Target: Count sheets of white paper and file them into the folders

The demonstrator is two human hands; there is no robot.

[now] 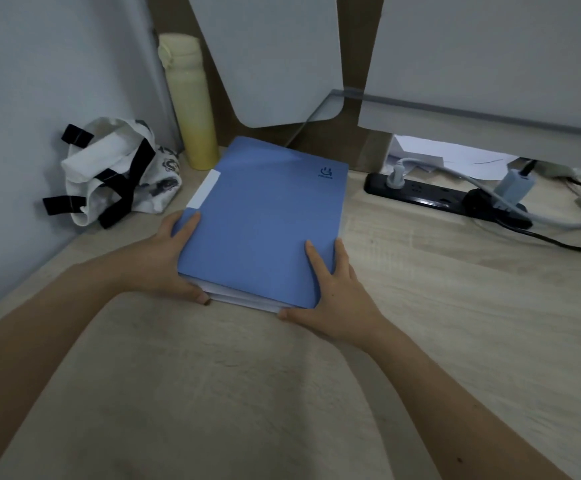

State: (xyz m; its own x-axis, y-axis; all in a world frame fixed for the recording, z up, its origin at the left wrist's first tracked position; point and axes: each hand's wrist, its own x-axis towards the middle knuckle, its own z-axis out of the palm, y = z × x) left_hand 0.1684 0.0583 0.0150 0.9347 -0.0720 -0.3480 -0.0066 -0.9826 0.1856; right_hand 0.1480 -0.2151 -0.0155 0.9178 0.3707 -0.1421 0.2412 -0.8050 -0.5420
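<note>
I have both hands on a blue folder (pixel 265 223) that lies closed on the pale wooden desk (pixel 455 306), roughly in the middle of it and slightly turned so its spine runs up toward the left. My left hand (pixel 164 258) clasps the near left corner: the fingers lie along the spine edge and the thumb curls round the bottom edge. My right hand (pixel 330 289) grips the near right corner, with 2 fingers flat on the cover and the thumb pressed against the lower edge. Under that lower edge a stack of white paper (pixel 244 301) shows between the covers, its sheets just visible between my 2 thumbs. A white label tab (pixel 204 188) sits on the spine, and a small dark logo (pixel 326 173) is printed near the far right corner of the cover.

Beyond the folder on the left, a pale yellow bottle (pixel 188 98) stands upright against the wall, close to the folder's far corner. A white cloth bag (pixel 116 171) with black straps lies crumpled to the left of it. To the right, well apart from the folder, a black power strip (pixel 420 192) lies on the desk with plugs and cables in it.
</note>
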